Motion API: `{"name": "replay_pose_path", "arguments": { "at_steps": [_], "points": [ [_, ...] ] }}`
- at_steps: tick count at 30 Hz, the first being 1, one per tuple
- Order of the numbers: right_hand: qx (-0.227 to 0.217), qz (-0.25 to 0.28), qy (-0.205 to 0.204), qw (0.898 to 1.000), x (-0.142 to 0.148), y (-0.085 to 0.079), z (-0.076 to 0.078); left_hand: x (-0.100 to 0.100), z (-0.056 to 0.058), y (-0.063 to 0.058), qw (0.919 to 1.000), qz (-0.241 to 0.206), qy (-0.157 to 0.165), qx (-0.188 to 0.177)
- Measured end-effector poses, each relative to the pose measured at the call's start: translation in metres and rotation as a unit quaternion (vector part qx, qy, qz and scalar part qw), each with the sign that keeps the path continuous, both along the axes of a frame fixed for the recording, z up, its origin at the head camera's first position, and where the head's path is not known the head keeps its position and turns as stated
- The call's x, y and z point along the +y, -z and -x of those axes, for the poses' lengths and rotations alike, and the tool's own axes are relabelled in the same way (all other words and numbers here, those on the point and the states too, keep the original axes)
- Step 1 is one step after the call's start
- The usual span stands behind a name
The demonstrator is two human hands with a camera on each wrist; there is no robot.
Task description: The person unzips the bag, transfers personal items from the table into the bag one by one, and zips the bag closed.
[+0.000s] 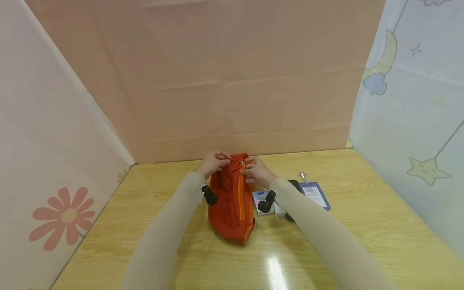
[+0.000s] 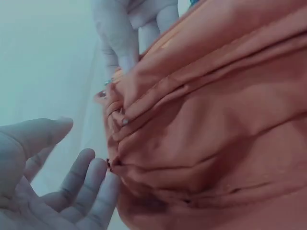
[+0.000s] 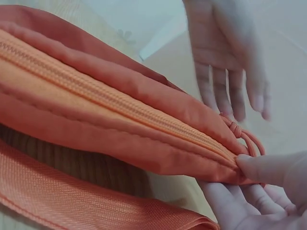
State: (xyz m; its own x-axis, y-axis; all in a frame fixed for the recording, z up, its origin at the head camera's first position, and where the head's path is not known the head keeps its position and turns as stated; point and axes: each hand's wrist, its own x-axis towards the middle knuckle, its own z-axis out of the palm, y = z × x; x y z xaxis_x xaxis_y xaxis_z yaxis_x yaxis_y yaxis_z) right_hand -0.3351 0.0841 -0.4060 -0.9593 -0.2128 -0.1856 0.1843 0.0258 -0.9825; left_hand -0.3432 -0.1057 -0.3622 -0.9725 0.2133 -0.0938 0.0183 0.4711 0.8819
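An orange-red fabric bag [image 1: 222,205] stands on the table, its orange zipper [image 1: 241,195] running lengthwise and closed along the part in the right wrist view. My right hand [image 3: 276,194] pinches the bag's end by the zipper, thumb on top and fingers beneath. Across from it, my left hand [image 2: 57,191] is spread with relaxed fingers, fingertips right at the bag's gathered edge. A thin cord loop with a knot [image 3: 235,128] hangs at that end, between the two hands. Below the bag in the right wrist view lies a wide woven strap [image 3: 96,201].
Right of the bag lie a small blue-and-pink packet [image 1: 259,196] and a white plug-like item [image 1: 279,210], partly covered by my right arm. A black object [image 1: 295,184] and a blue card holder [image 1: 320,195] with a metal clip are farther right. A backdrop wall [image 1: 232,88] borders the table's far edge.
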Motion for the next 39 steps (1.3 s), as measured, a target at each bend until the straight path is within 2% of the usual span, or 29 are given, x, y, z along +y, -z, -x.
{"name": "replay_pose_path", "arguments": {
  "at_steps": [5,9,15,18,24,31,34,37,39],
  "points": [
    [0.004,0.019,-0.011,1.000,0.001,0.003,-0.002,0.012,0.012,0.001,0.9996,0.021,0.017,-0.004],
    [0.009,0.027,-0.017,0.999,0.002,0.005,-0.004,0.019,0.022,0.005,0.9993,0.035,0.009,-0.010],
    [0.011,0.035,-0.029,0.999,0.002,0.005,-0.006,0.023,0.025,0.008,0.9993,0.034,0.007,-0.014],
    [0.010,0.041,-0.032,0.999,0.002,0.005,-0.007,0.023,0.022,0.009,0.9994,0.032,0.009,-0.011],
    [0.012,0.052,-0.040,0.998,0.004,0.008,-0.007,0.022,0.012,0.008,0.9992,-0.010,0.022,-0.031],
    [0.017,0.058,-0.045,0.997,0.007,0.009,-0.007,0.022,0.004,0.006,0.9980,-0.034,0.024,-0.048],
    [0.016,0.062,-0.046,0.997,0.007,0.008,-0.008,0.024,-0.001,-0.001,0.9972,-0.041,0.026,-0.057],
    [0.015,0.067,-0.049,0.996,0.008,0.008,-0.007,0.025,-0.011,-0.014,0.9966,-0.044,0.033,-0.062],
    [0.014,0.068,-0.049,0.996,0.008,0.009,-0.006,0.025,-0.009,-0.011,0.9968,-0.047,0.034,-0.055]
  ]
}}
